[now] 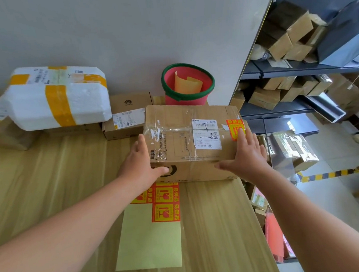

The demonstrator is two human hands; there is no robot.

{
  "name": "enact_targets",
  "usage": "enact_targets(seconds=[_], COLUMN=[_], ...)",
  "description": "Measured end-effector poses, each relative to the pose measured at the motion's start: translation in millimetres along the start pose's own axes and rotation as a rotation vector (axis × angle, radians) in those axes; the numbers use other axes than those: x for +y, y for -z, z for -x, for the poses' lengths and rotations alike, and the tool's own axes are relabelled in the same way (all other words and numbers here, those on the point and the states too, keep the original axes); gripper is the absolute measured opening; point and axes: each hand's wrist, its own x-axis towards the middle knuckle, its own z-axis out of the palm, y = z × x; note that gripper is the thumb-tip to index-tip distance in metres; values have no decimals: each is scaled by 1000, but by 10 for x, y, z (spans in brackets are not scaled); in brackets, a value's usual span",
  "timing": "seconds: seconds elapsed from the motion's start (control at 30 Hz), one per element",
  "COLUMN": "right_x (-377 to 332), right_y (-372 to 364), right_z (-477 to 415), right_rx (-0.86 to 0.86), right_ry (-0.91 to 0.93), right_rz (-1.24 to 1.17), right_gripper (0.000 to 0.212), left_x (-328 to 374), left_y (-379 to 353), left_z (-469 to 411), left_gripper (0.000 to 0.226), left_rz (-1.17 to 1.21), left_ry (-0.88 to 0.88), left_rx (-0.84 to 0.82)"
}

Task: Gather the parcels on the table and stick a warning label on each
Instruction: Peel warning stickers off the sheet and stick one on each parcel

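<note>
A taped brown cardboard parcel (pixel 187 135) lies on the wooden table (pixel 52 184) with a white shipping slip on top and a red-and-yellow warning label (pixel 234 126) at its right edge. My left hand (pixel 140 160) presses its left side with straight fingers, thumb across the front face. My right hand (pixel 246 155) presses the right side the same way, fingertips touching the label. In front of the parcel lies a pale yellow backing sheet (pixel 150 237) with a few red warning labels (pixel 166 211) left at its top.
A white foam parcel (pixel 56 100) with yellow tape sits at the back left on another carton. A small brown box (pixel 127 115) stands beside it. A red bucket (pixel 187 83) with a green rim holds used backing paper. Shelves (pixel 285 72) of cartons stand to the right, past the table's edge.
</note>
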Motion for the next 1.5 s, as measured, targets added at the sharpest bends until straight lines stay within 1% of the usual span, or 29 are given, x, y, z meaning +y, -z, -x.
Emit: enact_targets(seconds=[0.07,0.17,0.3,0.4,0.5,0.6,0.73,0.8,0.87,0.93,0.97,1.03,1.1,1.17,1.3,1.4,1.5], right_x=[-220,-664,-1365,-1891,-2380,-2788,-3227,-3406,-3552,-3660,-3704,-3778,-3833,-3874,-3887,-3847,-3811], right_y=[-8,-24,-70,-132,-222,-355,-523,-594,-667,-735,-762,-810,-851,-880,-886,-837,-782], right_z=[98,224,375,457,430,269,-29,-197,-369,-534,-607,-728,-809,-860,-859,-739,-503], right_rx=[58,112,160,187,131,87,54,70,49,6,-9,-30,-44,-61,-75,-73,-72], right_ry=[49,163,315,411,445,423,354,315,250,159,116,56,36,19,22,66,101], right_rz=[6,-32,-163,-250,-324,-326,-359,-397,-425,-459,-491,-566,-616,-650,-709,-729,-759], right_gripper=[123,105,84,77,75,75,78,75,79,84,83,75,64,59,55,52,46], left_x=[-50,-171,-426,-647,-883,-1155,-1603,-1824,-2014,-2163,-2223,-2315,-2368,-2391,-2386,-2365,-2341], left_y=[75,232,501,718,981,1270,1604,1742,1850,1919,1939,1958,1954,1946,1953,1966,1967], left_z=[41,81,91,76,6,-134,-393,-533,-681,-821,-888,-1002,-1091,-1144,-1132,-1025,-810], left_gripper=[114,105,96,92,90,89,91,96,100,105,107,113,115,112,94,89,86], left_rz=[-22,-43,-51,-114,-183,-204,-232,-211,-159,-78,-43,15,89,178,302,357,404], left_ry=[-23,-34,3,5,-28,-18,51,94,129,170,191,217,227,235,241,229,203], left_rx=[21,81,154,211,279,348,431,464,483,474,457,415,375,341,328,357,427])
